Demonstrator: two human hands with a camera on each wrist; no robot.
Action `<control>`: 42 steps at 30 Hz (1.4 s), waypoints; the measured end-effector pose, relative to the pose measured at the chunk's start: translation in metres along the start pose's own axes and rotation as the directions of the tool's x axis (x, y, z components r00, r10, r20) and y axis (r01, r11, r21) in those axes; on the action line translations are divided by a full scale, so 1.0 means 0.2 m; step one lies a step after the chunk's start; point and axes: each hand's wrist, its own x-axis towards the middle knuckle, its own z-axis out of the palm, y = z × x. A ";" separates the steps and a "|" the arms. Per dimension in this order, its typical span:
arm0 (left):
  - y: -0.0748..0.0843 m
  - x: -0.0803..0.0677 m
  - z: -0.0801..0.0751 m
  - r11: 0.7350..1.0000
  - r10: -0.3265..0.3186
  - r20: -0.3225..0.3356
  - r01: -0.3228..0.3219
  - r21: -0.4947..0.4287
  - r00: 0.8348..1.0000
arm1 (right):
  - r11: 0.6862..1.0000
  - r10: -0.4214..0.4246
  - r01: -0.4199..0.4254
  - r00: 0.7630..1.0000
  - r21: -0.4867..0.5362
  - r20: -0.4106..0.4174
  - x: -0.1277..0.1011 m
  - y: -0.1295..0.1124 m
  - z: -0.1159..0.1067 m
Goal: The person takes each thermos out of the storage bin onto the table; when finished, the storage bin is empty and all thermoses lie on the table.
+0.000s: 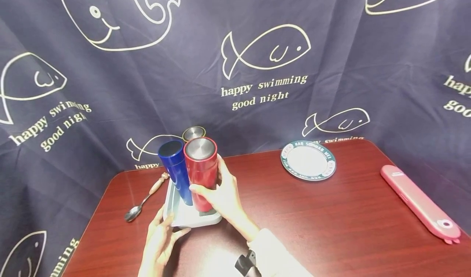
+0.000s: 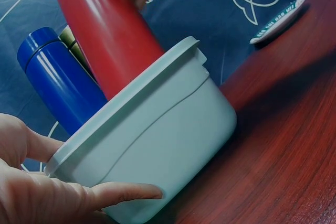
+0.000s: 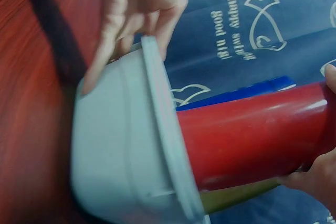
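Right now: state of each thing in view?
red flask: capped, upright in tub, gripped by right hand
blue flask: capped, upright in tub
third flask: behind, mostly hidden
tub: lidless, touched by left hand
spoon: lying flat
plate: flat
pink case: shut

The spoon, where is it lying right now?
In the head view the spoon lies on the table at its left side, just left of the grey tub that holds the flasks.
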 end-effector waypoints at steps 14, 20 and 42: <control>0.00 -0.01 -0.02 1.000 -0.022 -0.019 0.022 0.013 1.000 | 0.995 -0.047 0.056 0.992 0.085 -0.114 0.03 -0.17 -0.19; 0.01 0.00 0.00 1.000 -0.025 -0.006 0.025 0.003 1.000 | 0.996 -0.087 0.087 0.983 -0.010 -0.160 0.02 -0.15 -0.35; 0.01 0.00 0.00 1.000 -0.024 -0.018 0.024 0.007 1.000 | 0.934 0.112 -0.230 0.915 -0.274 -0.388 -0.10 0.06 -0.91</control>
